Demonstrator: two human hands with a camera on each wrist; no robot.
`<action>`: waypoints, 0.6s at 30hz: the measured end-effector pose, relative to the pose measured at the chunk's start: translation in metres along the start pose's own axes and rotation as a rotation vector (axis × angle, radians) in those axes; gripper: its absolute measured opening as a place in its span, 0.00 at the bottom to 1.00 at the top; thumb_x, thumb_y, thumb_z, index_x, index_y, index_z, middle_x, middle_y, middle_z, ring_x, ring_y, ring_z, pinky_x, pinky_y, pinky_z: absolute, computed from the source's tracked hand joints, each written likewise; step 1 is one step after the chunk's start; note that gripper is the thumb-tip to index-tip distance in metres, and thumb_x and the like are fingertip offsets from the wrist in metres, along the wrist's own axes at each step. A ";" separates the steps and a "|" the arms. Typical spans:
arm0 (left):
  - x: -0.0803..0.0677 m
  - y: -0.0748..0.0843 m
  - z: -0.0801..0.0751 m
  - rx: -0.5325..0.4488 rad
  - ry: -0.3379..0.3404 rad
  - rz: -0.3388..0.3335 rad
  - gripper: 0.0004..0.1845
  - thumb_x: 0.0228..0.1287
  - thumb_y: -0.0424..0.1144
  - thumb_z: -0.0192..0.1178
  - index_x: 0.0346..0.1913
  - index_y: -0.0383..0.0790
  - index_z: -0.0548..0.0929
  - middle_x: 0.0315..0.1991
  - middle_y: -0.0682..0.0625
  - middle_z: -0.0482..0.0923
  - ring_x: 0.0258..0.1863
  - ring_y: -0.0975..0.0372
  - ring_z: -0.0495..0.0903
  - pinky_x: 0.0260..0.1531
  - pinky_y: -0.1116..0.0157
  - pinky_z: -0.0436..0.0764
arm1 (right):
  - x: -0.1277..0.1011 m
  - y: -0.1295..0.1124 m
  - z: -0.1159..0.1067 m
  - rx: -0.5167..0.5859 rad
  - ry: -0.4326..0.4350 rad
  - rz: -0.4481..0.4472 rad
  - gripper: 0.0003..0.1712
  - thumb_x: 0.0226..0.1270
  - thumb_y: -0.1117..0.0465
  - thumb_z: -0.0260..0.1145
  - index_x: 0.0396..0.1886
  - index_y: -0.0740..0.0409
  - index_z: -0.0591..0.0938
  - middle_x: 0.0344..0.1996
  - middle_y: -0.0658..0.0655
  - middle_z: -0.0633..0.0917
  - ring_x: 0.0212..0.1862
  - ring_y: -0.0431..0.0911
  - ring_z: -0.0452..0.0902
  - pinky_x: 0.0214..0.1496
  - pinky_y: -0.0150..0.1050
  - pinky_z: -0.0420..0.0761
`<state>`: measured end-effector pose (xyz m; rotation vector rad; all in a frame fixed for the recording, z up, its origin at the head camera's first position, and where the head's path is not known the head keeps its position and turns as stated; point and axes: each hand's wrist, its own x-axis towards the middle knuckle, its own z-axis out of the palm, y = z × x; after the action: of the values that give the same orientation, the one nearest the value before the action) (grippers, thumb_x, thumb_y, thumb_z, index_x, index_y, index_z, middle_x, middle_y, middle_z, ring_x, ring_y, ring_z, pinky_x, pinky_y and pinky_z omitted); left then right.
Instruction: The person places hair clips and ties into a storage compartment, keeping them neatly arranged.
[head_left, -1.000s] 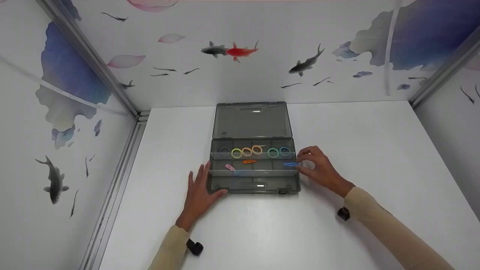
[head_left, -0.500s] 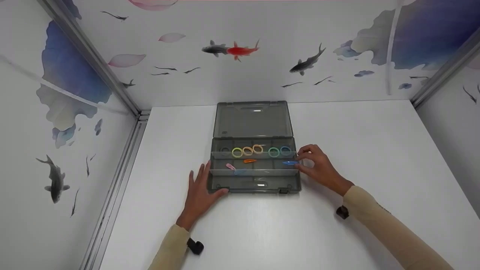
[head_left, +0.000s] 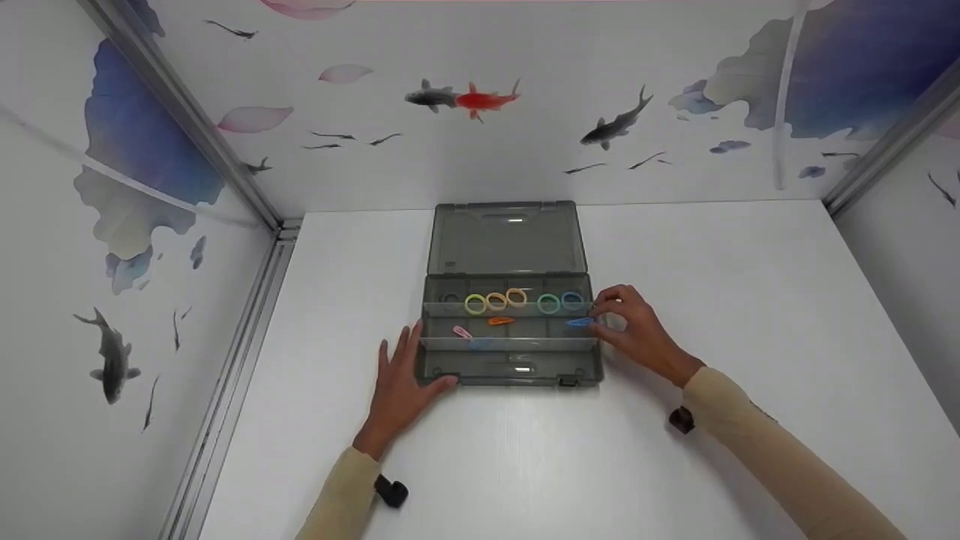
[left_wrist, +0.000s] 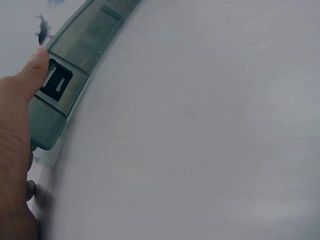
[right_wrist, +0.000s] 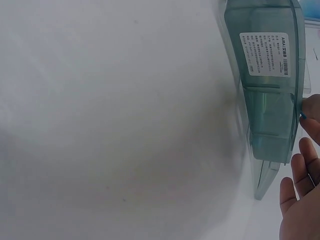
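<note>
A smoky grey divided box stands with its lid (head_left: 507, 241) folded back. My right hand (head_left: 637, 328) is at its right wall, thumb and index finger pinching a blue hair clip (head_left: 579, 322) over the middle row. In the right wrist view only a speck of that blue clip (right_wrist: 303, 116) shows between the fingertips. My left hand (head_left: 397, 396) rests against the left side, fingers fairly straight and thumb at the front corner. The left wrist view has that thumb beside the box's dark latch (left_wrist: 56, 80). An orange hair clip (head_left: 500, 321) and a pink one (head_left: 461, 331) lie in the middle row.
Several coloured rings sit in the back row, among them a yellow ring (head_left: 466, 305) and a green ring (head_left: 539, 304). A pale blue piece (head_left: 480, 343) lies by the front divider. Walls with printed fish surround the white table (head_left: 517, 465).
The right hand has shifted slightly left and back, carrying the blue hair clip a little farther over the box. The left hand holds its place.
</note>
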<state>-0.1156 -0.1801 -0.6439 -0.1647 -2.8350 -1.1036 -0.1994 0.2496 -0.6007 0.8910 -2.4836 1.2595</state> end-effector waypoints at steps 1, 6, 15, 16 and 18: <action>0.000 0.000 0.000 0.000 0.000 0.002 0.60 0.50 0.76 0.65 0.81 0.69 0.43 0.81 0.42 0.49 0.79 0.36 0.38 0.71 0.32 0.51 | 0.001 0.000 0.000 -0.004 -0.002 -0.001 0.06 0.62 0.67 0.75 0.39 0.59 0.88 0.48 0.57 0.78 0.55 0.49 0.71 0.60 0.32 0.69; 0.001 0.001 -0.001 0.006 -0.002 -0.001 0.60 0.50 0.77 0.63 0.81 0.69 0.43 0.81 0.42 0.49 0.79 0.37 0.39 0.72 0.34 0.51 | 0.003 0.000 0.001 -0.004 -0.003 0.016 0.06 0.62 0.67 0.75 0.39 0.59 0.88 0.49 0.57 0.78 0.55 0.49 0.71 0.60 0.35 0.70; 0.001 0.001 0.000 0.027 -0.003 -0.007 0.60 0.50 0.78 0.63 0.81 0.67 0.43 0.81 0.41 0.50 0.79 0.38 0.41 0.73 0.35 0.50 | 0.007 -0.003 0.005 0.004 0.003 0.037 0.06 0.61 0.68 0.75 0.38 0.58 0.89 0.48 0.57 0.78 0.54 0.49 0.70 0.58 0.36 0.70; 0.001 0.001 0.000 0.029 -0.002 -0.004 0.60 0.50 0.78 0.63 0.82 0.67 0.43 0.81 0.41 0.50 0.79 0.38 0.41 0.73 0.35 0.50 | 0.008 -0.003 0.006 -0.001 0.002 0.036 0.07 0.61 0.68 0.76 0.39 0.58 0.89 0.48 0.57 0.78 0.54 0.49 0.70 0.58 0.36 0.70; 0.001 0.001 0.000 0.029 -0.001 0.000 0.60 0.50 0.78 0.63 0.82 0.67 0.43 0.81 0.41 0.50 0.79 0.38 0.41 0.73 0.36 0.49 | 0.009 -0.002 0.007 -0.005 -0.001 0.041 0.07 0.61 0.68 0.76 0.39 0.57 0.89 0.48 0.57 0.77 0.54 0.48 0.70 0.58 0.36 0.71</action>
<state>-0.1168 -0.1795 -0.6431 -0.1638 -2.8503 -1.0620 -0.2043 0.2397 -0.5997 0.8440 -2.5164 1.2650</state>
